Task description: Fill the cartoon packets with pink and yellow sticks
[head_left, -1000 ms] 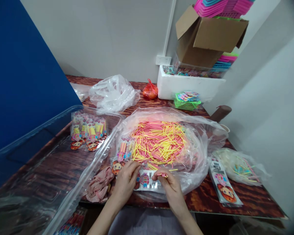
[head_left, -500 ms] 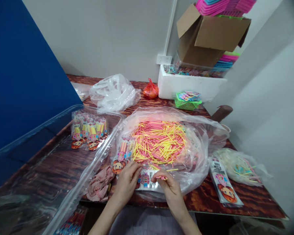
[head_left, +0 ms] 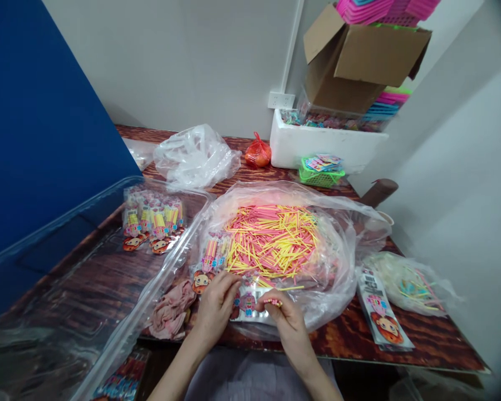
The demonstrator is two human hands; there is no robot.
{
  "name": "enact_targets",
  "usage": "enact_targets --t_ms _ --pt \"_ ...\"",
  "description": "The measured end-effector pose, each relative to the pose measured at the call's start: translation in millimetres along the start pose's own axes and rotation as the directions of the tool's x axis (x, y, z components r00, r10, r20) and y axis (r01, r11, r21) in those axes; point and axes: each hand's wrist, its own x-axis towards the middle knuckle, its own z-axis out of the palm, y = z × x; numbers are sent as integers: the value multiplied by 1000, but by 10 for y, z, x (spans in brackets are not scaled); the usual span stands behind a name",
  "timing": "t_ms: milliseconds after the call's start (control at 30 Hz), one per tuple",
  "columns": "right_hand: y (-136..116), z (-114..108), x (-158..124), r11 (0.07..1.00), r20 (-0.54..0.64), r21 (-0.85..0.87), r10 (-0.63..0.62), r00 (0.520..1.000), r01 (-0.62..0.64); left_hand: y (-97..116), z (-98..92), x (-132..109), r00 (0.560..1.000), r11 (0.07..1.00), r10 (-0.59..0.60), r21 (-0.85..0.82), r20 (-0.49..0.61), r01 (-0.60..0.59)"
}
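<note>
Head view. Your left hand (head_left: 217,301) lies at the left end of a printed packet (head_left: 247,304), fingers bent over its upper edge; whether they pinch it or only press, you cannot tell from here. Your right hand (head_left: 287,316) is closed around a small bundle of pink and yellow sticks (head_left: 273,302), cut ends showing, at the packet's right end. The packet lies flat, printed face up, between your hands, at the near edge of an open clear bag (head_left: 336,309).

Just beyond, your loose pile of sticks (head_left: 271,242) sits in that bag. To its left, filled packets (head_left: 210,259); nearer you, a crumpled pink cloth (head_left: 173,312) beside the rim of a clear tub (head_left: 144,305). More filled packets (head_left: 156,220) are grouped inside the tub's far end. On your right, a stack of flat packets (head_left: 382,314) touches a smaller bag (head_left: 413,284) with some sticks in it.
</note>
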Motion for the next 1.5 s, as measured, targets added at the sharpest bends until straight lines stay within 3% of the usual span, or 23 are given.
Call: enact_targets --t_ms 833,1100,1367,1500 --pt "37 21 -14 1000 -22 10 15 1000 -15 -12 -57 -86 996 993 -54 -104 -65 48" --pt "43 21 -53 997 -77 46 63 995 -59 13 -48 -142 997 990 -59 -128 -55 52" --pt "288 -103 22 975 -212 175 173 962 -137 52 -18 -164 998 987 -49 -157 -28 44" --pt "210 -148 112 968 -217 223 167 962 -117 58 -17 -179 999 986 -38 -162 -15 35"
